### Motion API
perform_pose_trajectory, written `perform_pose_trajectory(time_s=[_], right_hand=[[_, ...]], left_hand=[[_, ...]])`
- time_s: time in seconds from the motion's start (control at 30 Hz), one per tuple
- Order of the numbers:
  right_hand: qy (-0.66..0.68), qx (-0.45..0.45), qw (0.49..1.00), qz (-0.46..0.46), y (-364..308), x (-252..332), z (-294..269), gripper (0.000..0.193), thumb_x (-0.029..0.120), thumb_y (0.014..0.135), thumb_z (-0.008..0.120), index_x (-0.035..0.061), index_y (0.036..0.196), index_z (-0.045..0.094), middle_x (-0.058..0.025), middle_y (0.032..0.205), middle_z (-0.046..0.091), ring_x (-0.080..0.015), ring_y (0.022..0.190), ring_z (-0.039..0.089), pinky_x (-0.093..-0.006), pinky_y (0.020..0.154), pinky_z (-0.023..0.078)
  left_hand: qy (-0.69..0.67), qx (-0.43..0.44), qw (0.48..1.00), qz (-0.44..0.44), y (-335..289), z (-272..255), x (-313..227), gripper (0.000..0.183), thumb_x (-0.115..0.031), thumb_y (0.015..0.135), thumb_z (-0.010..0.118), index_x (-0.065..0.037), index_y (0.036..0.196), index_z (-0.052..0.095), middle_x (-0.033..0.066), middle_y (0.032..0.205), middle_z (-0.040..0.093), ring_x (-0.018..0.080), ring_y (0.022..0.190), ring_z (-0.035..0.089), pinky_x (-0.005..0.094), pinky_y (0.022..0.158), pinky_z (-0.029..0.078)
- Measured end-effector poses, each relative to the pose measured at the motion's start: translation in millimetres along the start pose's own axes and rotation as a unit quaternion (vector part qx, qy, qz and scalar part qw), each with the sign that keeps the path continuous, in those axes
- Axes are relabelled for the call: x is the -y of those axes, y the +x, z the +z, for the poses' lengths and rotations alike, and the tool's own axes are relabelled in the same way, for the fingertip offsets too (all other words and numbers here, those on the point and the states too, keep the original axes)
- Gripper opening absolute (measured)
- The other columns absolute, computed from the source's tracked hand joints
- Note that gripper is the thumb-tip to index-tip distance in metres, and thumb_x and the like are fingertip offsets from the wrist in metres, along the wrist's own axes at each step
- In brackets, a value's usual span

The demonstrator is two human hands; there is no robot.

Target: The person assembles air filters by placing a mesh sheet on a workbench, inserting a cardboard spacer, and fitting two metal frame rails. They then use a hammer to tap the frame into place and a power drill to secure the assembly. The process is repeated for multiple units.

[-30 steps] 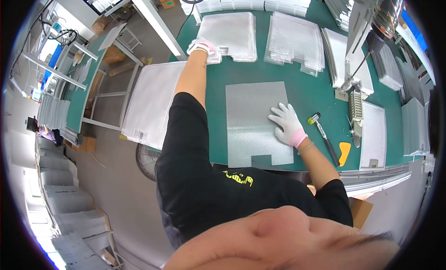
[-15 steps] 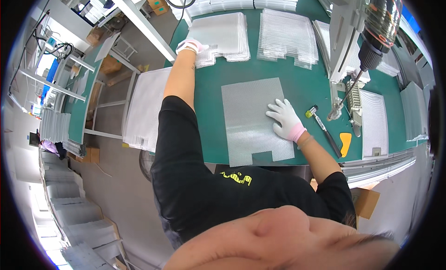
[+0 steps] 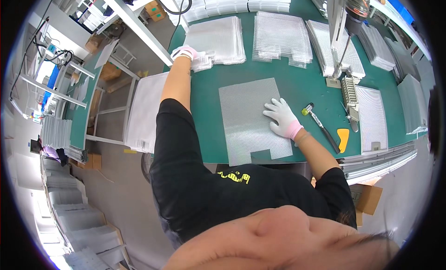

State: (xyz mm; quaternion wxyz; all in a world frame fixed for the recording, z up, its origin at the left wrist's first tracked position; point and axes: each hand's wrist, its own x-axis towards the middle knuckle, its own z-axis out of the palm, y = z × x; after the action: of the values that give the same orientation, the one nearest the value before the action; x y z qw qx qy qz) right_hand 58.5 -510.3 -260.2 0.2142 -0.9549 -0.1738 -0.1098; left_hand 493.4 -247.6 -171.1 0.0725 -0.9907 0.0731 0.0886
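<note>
My right hand (image 3: 282, 118), in a white glove with a pink cuff, lies with fingers spread on a grey mesh sheet (image 3: 246, 112). This sheet sits flat at the table's near edge and has a rectangular notch in its near side. My left arm stretches far forward. At the near left corner of a stack of mesh sheets (image 3: 216, 38), my gloved left hand (image 3: 184, 52) is closed on the edge; its fingers are partly hidden, and how many sheets it grips cannot be made out.
A second mesh stack (image 3: 282, 38) stands to the right, with more beyond. Right of my right hand lie a hammer (image 3: 321, 127) and a yellow scraper (image 3: 343, 140). A power driver (image 3: 357, 7) hangs above a metal fixture (image 3: 349, 96). White sheets (image 3: 146, 110) lie at the left.
The whole view has shifted slightly, and the hanging driver now appears higher and farther left. My left hand stays at the stack's corner; my right hand stays flat on the mesh sheet.
</note>
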Motion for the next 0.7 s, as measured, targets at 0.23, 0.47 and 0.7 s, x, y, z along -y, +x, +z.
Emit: perform_pose_trajectory(time_s=[0.23, 0.47, 0.7], right_hand=[[0.011, 0.001, 1.000, 0.023, -8.7, -3.2, 1.7, 0.049, 0.017, 0.075, 0.064, 0.0087, 0.122, 0.069, -0.0140, 0.138, 0.059, -0.0386, 0.136, 0.045, -0.0547, 0.118, 0.028], [0.004, 0.001, 1.000, -0.004, 4.4, 3.7, 3.4, 0.047, 0.018, 0.077, 0.064, 0.0088, 0.123, 0.068, -0.0133, 0.140, 0.058, -0.0383, 0.137, 0.044, -0.0549, 0.119, 0.027], [-0.023, 0.020, 0.999, 0.037, -10.7, -1.8, 0.8, 0.047, 0.018, 0.079, 0.063, 0.0095, 0.125, 0.067, -0.0137, 0.142, 0.057, -0.0388, 0.139, 0.043, -0.0548, 0.119, 0.027]], left_hand=[[-0.261, -0.015, 0.964, 0.037, 33.0, -8.6, 7.7, 0.103, -0.082, 0.071, 0.067, -0.001, 0.134, 0.063, 0.0241, 0.139, 0.060, 0.0378, 0.133, 0.056, 0.0443, 0.108, 0.046], [-0.432, -0.238, 0.870, 0.017, 58.1, -13.4, 68.9, 0.116, -0.080, 0.069, 0.069, 0.011, 0.138, 0.054, 0.0332, 0.134, 0.060, 0.0416, 0.134, 0.054, 0.0407, 0.113, 0.041], [-0.492, -0.331, 0.805, 0.005, -50.2, -27.1, 6.0, 0.097, -0.072, 0.082, 0.066, 0.007, 0.137, 0.055, 0.0300, 0.127, 0.065, 0.0425, 0.124, 0.060, 0.0451, 0.106, 0.046]])
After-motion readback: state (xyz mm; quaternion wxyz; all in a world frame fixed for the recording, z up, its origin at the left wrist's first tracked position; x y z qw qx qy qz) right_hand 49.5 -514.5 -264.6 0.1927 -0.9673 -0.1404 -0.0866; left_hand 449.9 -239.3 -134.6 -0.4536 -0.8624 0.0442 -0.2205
